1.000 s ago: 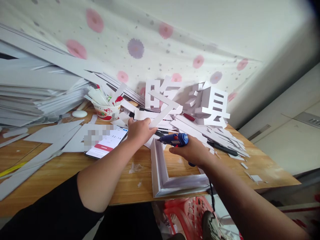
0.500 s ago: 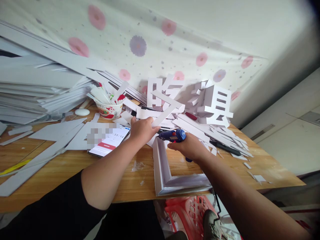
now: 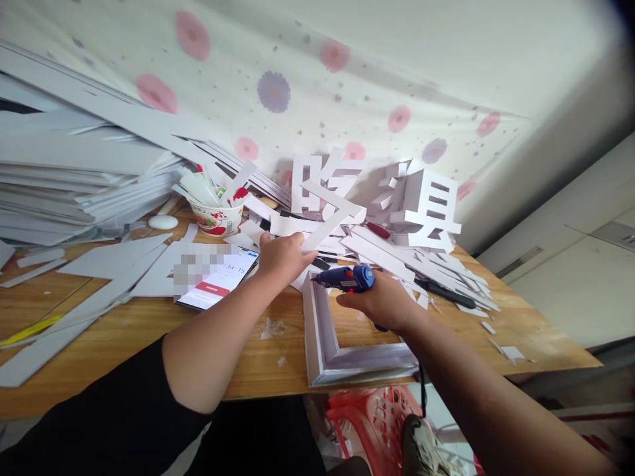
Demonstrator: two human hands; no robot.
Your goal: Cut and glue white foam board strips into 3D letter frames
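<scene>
Gripping glue gun [image 3: 343, 277], your right hand [image 3: 384, 301] lowered nozzle [image 3: 314, 278] toward white frame [image 3: 316, 330] left of fingers, seemingly gluing; left hand [image 3: 282, 258] pinches angled strip [image 3: 325, 229]

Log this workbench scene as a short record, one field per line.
Left hand: holds an angled white strip
Right hand: grips a blue glue gun, nozzle at the far left corner of a white frame
Frame position: on the wooden table, near its front edge
Left side: phone with lit screen; printed bowl holding white pieces
Back: white character shapes before a flowered cloth
</scene>
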